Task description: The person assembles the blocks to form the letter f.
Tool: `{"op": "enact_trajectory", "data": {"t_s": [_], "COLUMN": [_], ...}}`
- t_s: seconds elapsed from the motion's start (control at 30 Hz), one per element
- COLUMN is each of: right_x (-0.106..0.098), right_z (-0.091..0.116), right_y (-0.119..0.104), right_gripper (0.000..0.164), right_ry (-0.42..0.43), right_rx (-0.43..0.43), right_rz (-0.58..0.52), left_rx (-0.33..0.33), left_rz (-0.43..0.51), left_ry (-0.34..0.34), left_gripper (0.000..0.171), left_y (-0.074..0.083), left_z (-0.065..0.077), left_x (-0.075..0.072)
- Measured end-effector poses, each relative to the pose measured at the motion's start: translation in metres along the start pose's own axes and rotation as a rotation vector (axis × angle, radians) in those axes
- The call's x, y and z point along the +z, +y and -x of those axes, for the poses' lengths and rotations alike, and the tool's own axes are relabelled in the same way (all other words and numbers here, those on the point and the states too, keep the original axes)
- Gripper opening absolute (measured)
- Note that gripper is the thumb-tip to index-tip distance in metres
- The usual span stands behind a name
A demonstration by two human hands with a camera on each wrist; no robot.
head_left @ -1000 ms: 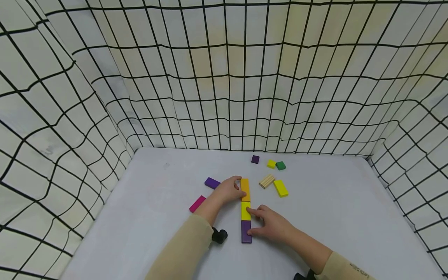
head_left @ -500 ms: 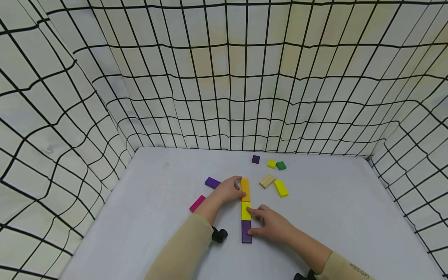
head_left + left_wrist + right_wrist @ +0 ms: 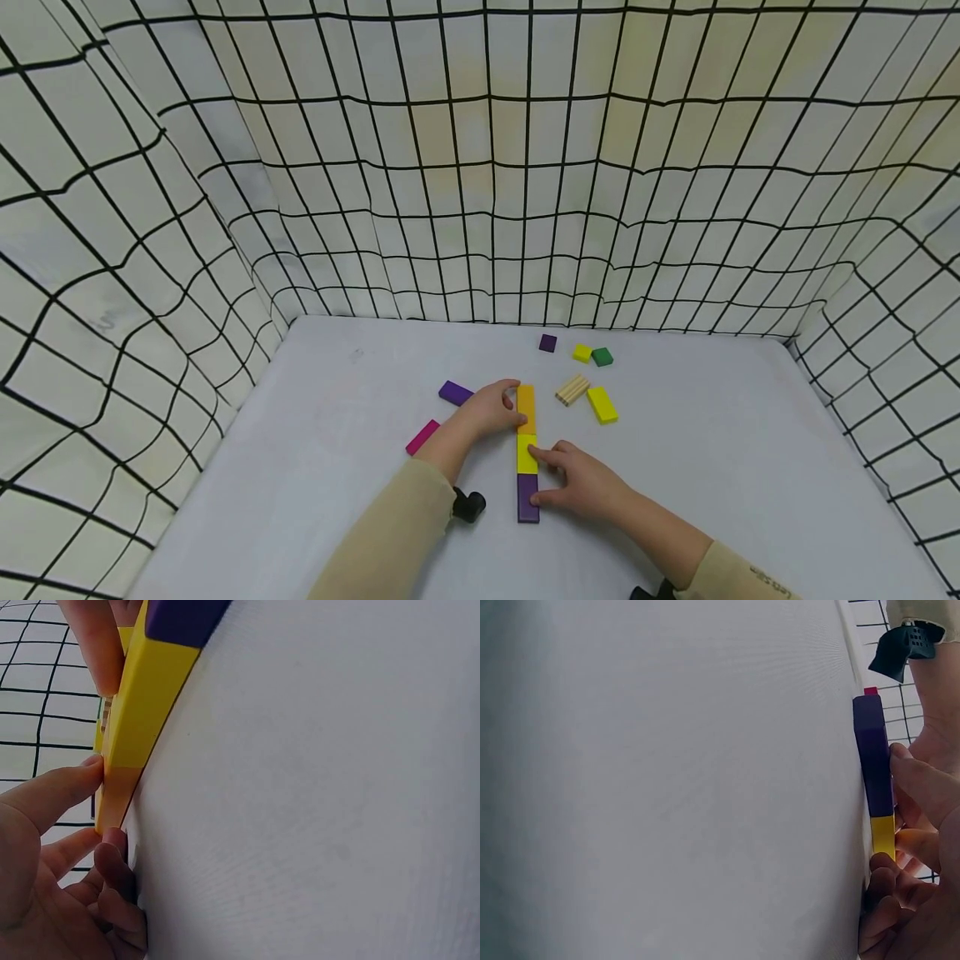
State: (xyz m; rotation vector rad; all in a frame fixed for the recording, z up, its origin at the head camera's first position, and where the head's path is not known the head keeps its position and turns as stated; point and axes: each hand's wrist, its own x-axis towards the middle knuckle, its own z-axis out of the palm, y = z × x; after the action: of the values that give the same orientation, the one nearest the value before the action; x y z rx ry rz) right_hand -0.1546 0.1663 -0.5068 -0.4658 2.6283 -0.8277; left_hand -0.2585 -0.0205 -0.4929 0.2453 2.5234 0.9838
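An orange block [image 3: 527, 408], a yellow block [image 3: 527, 454] and a purple block [image 3: 528, 498] lie end to end in a straight row on the white table. My left hand [image 3: 489, 408] holds the orange block, index finger at its far end and thumb near the yellow joint. From the right, my right hand [image 3: 588, 479] touches the row, index fingertip on the yellow block and thumb on the purple one. In the right wrist view the thumb [image 3: 924, 780] rests at the purple block [image 3: 873, 754], and other fingers curl low by the table.
Left of the row lie another purple block [image 3: 455, 392] and a magenta block [image 3: 423, 437], partly behind the left arm. To the right are a bare wooden piece [image 3: 573, 389] and a yellow block [image 3: 602, 405]. Small dark purple [image 3: 548, 342], yellow and green pieces sit farther back. Black netting surrounds the table.
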Motion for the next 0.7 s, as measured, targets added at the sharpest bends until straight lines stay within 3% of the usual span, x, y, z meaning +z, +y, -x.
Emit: {"op": "enact_trajectory", "data": {"t_s": [0.47,0.7], "right_x": [0.001,0.0], "right_z": [0.0,-0.001], "right_y": [-0.001,0.0], "right_gripper": [0.073,0.074], "right_ry": [-0.006,-0.008], "right_rx": [0.004,0.021], "right_rz": [-0.003,-0.003], "left_rx": [-0.049,0.0], "left_rz": [0.026,0.019], "left_ry": [0.035,0.036], "left_gripper": [0.065,0.057], "left_y": [-0.001,-0.004], "left_z": [0.008,0.014], "left_x": [-0.004,-0.018]}}
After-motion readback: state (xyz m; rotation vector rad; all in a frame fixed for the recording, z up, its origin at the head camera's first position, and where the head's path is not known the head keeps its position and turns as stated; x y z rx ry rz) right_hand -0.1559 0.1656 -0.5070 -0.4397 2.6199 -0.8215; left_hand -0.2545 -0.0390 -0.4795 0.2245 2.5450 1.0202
